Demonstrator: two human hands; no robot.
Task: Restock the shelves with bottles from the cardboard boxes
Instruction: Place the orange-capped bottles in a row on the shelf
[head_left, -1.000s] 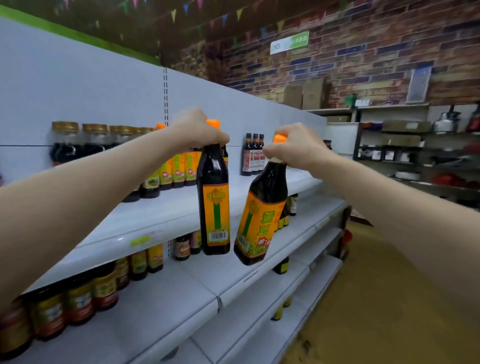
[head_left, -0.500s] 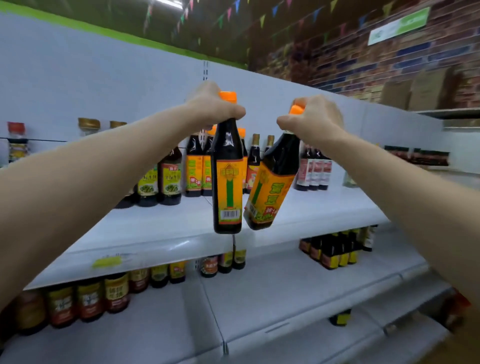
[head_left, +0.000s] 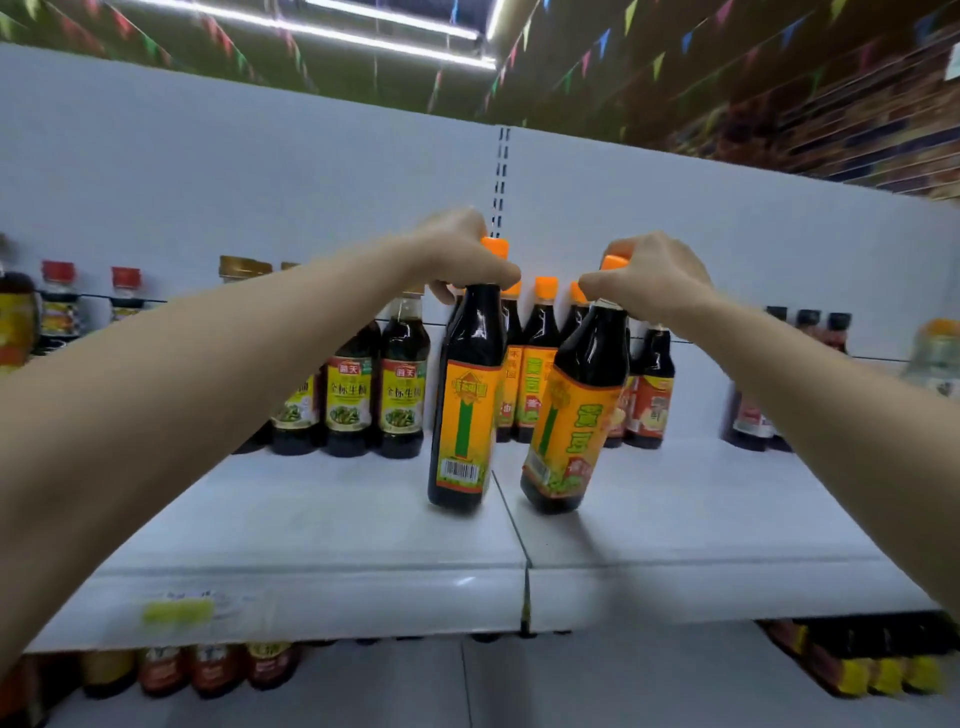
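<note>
At the far left of the white shelf (head_left: 322, 525) stand blurred jars with red lids (head_left: 58, 299), and next to them some dark bottles with green and yellow labels (head_left: 401, 384). The left hand (head_left: 457, 254) has its grip clenched around the neck of a dark bottle with an orange cap (head_left: 465, 410), which is upright, with its bottom on or just above the shelf, near the seam between two boards. Just to the right, the right hand (head_left: 649, 278) grasps the neck of a second orange-capped bottle (head_left: 576, 410) in the same way; this one is tilted, top toward the right. Behind both stand more bottles of the same kind (head_left: 540, 358) in a row. Far right are small dark bottles (head_left: 753, 415). On the lower shelf (head_left: 597, 680) stand other jars, blurred.
</note>
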